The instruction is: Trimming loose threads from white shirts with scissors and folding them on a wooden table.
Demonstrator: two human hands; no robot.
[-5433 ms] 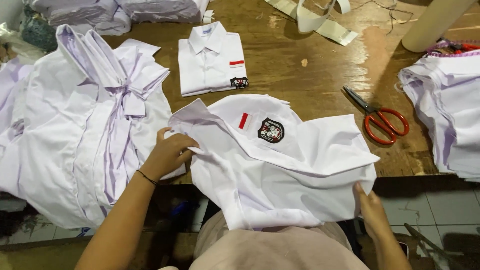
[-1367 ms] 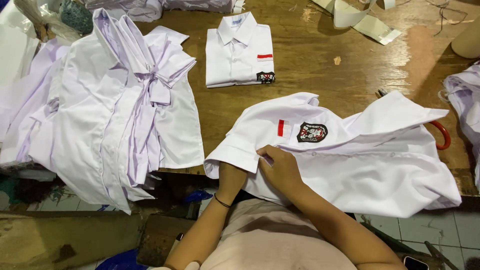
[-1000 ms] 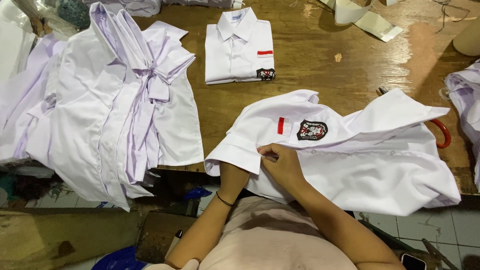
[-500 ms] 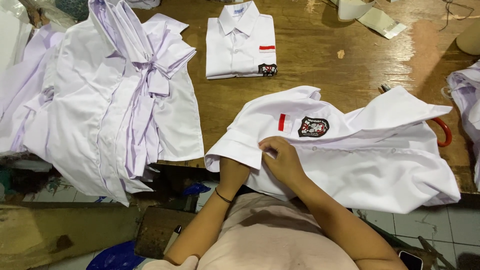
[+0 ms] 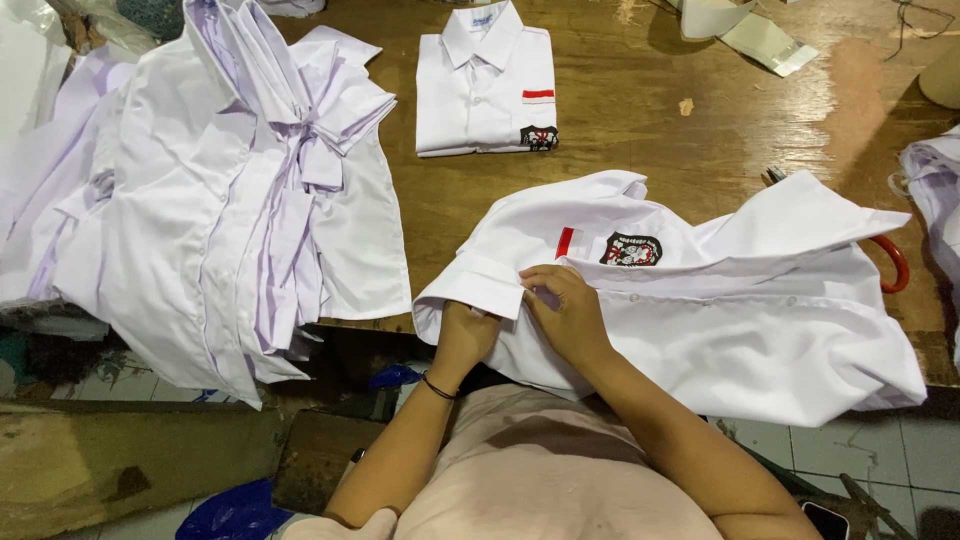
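Observation:
A white shirt (image 5: 740, 310) with a red stripe and a dark badge on its pocket lies spread over the near edge of the wooden table (image 5: 640, 150). My left hand (image 5: 468, 335) is tucked under the shirt's short sleeve at its left end. On top of that same sleeve cuff, my right hand (image 5: 565, 310) pinches the fabric with its fingertips. Both hands grip the sleeve between them.
A folded white shirt (image 5: 487, 85) with the same badge lies at the back centre. A pile of unfolded white shirts (image 5: 230, 190) covers the table's left side. Red scissor handles (image 5: 893, 262) poke out from under the spread shirt at right. More white cloth (image 5: 935, 180) sits at the far right.
Since the earliest frame the shirt has been turned and spread rightward over the scissors, and my hands have come together at its left sleeve. Over the last second they barely moved.

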